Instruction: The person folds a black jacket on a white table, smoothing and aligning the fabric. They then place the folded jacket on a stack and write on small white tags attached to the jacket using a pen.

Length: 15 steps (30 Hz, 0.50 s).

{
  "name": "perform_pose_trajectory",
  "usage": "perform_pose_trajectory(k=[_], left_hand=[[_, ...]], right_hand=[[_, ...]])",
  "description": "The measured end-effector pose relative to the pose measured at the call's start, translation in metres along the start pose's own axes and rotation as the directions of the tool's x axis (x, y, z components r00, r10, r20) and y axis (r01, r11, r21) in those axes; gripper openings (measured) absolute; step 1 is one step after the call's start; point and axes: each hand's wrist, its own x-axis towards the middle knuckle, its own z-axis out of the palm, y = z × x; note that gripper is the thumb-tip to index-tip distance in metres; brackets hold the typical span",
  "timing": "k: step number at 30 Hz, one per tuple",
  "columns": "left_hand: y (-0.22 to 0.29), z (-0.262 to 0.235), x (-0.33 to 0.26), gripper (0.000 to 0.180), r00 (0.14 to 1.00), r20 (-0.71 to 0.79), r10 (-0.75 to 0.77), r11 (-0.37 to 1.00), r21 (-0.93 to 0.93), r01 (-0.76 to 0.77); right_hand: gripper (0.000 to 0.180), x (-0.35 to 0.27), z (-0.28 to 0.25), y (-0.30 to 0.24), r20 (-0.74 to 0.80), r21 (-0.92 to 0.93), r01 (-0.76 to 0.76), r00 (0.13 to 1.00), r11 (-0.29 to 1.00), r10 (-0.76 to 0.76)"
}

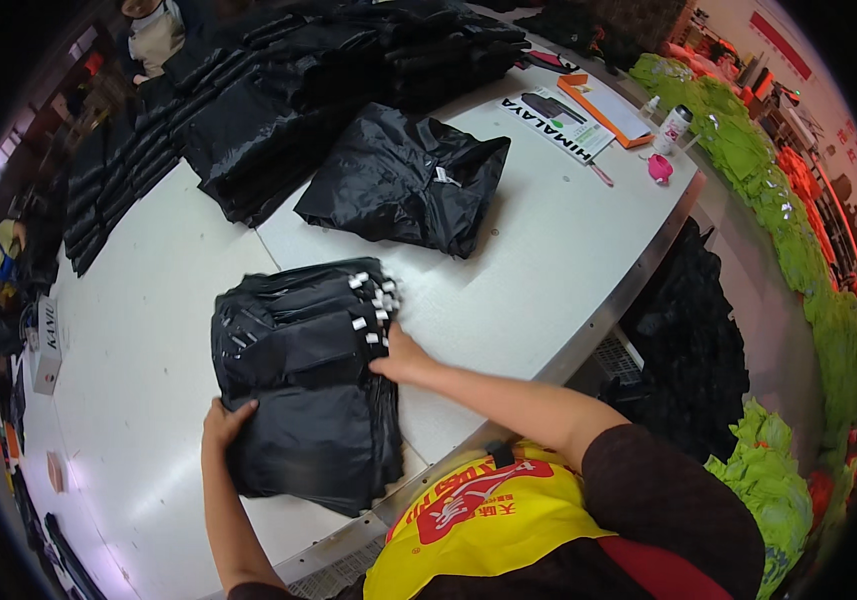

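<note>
While the stack of folded black garments (pixel 303 385) lies near the table's (pixel 508 300) front edge, long axis running away from it, left hand (pixel 223 422) grips its near-left corner; right hand (pixel 400 358) presses flat on its right side, holding nothing.

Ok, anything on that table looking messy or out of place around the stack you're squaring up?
Mostly tidy. The stack of black garments sits squared between the left hand and right hand. One black garment behind it lies loose and crumpled, unlike the folded rows further back.
</note>
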Motion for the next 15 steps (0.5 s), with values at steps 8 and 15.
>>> perform_pose_trajectory(k=[8, 15], left_hand=[[-0.013, 0.108, -0.139, 0.053, 0.958, 0.176, -0.224, 0.785, -0.55, 0.285], [0.116, 0.165, -0.241, 0.053, 0.878, 0.343, -0.334, 0.6, -0.642, 0.478]], right_hand=[[0.036, 0.093, -0.04, -0.057, 0.26, -0.401, 0.314, 0.94, 0.86, -0.222], [0.023, 0.06, -0.098, -0.042, 0.37, -0.214, 0.736, 0.67, 0.643, -0.644]])
